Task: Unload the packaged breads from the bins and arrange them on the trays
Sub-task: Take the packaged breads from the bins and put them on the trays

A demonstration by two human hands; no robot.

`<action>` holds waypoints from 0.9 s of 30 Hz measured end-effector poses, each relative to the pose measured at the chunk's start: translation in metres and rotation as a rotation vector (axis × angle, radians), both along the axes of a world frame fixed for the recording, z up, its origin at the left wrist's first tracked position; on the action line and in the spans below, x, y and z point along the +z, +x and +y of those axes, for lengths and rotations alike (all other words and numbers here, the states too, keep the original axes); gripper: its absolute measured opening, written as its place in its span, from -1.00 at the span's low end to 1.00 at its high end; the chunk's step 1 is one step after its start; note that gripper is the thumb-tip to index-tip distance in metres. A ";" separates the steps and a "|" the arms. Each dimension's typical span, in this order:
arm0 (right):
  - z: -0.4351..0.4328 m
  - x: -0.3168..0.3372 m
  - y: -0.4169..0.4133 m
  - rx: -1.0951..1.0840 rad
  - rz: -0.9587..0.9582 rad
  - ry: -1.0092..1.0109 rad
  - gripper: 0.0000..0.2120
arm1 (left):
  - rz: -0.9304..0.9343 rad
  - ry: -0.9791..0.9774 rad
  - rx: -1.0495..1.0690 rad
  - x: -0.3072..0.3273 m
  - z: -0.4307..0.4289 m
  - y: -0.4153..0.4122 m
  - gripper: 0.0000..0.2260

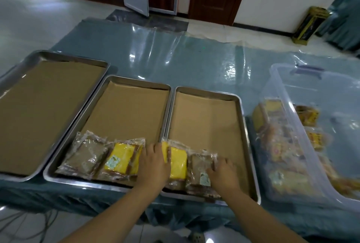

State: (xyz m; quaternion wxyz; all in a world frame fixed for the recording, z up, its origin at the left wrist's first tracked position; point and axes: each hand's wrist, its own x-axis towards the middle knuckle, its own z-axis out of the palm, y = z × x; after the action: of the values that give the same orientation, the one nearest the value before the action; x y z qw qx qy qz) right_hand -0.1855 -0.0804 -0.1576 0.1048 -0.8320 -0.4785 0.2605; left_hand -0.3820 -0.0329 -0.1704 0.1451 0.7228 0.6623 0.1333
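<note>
Three metal trays lined with brown paper sit side by side on a table (194,57) covered with a blue cloth and a clear plastic sheet. The left tray (48,106) holds only its paper. At the near end of the middle tray (126,110) lie a brown bread pack (85,157) and, touching it on the right, a yellow bread pack (120,160). The right tray (204,125) has a second yellow pack (177,164) and a second brown pack (198,176) side by side at its near end.

The left hand (153,164) lies across the rims where the middle and right trays meet, fingers bent down at the left edge of the second yellow pack; whether it grasps or only presses cannot be told. The right hand (224,172) grasps the second brown pack, thumb on top and fingers curled over its far right edge.

A clear plastic bin (286,94) stands just right of the trays, with more packaged breads (280,164) piled inside
</note>
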 end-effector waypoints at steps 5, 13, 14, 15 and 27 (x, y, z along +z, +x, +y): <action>0.007 0.040 0.010 0.052 0.001 0.166 -0.66 | -0.145 0.009 -0.101 0.032 0.013 0.027 -0.60; 0.019 0.145 0.048 0.128 -0.156 0.524 -0.83 | -0.641 0.072 -0.254 0.124 0.028 0.096 -0.85; 0.019 0.156 0.056 0.121 -0.156 0.562 -0.84 | -0.667 0.091 -0.270 0.133 0.030 0.105 -0.85; 0.018 0.166 0.065 0.109 -0.147 0.592 -0.85 | -0.697 0.104 -0.288 0.141 0.032 0.115 -0.85; 0.027 0.183 0.279 0.090 -0.231 0.481 -0.89 | -0.685 0.175 -0.322 0.182 0.044 0.271 -0.89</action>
State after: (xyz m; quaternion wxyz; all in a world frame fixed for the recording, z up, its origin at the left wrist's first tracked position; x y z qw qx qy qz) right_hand 0.0937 -0.0538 0.0258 0.2326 -0.7853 -0.5719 0.0471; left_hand -0.1106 0.0114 0.0114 0.3147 0.7409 0.4397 0.3983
